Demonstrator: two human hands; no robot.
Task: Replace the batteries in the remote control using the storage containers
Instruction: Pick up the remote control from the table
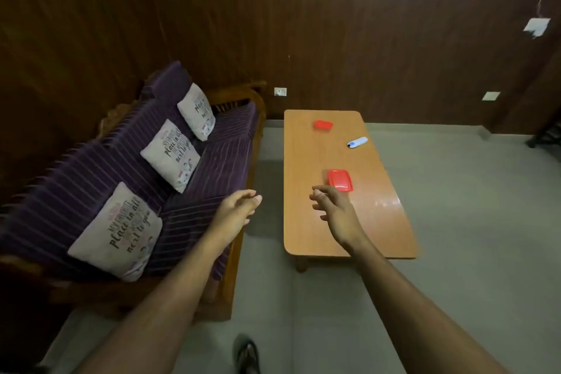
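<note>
Both bare arms stretched forward. Left hand (236, 209) hung in air, fingers relaxed and loosely together, holding nothing. Right hand (334, 206) reached further forward, fingers slightly spread and gently curled, empty too. Hands apart.

One desk (306, 191) carries three loose things. Two of them are red storage containers: the nearer red container (340, 180), lid on, and the farther red container (323, 125) toward the far end. The third is a single white and blue remote control (357, 142), lying near the right edge between the two.

One purple striped sofa (218, 161) stands to the left of the desk. It bears three printed cushions: the near cushion (117, 232), the middle cushion (170, 155) and the far cushion (196, 111).

Two bare hands reach forward, the left hand (236, 209) and the right hand (334, 209); neither holds anything.

One sandalled foot (246, 355) shows at the bottom edge. The panelled wall holds two sockets, one socket (280, 91) behind the desk and another socket (491, 96) to the right.
</note>
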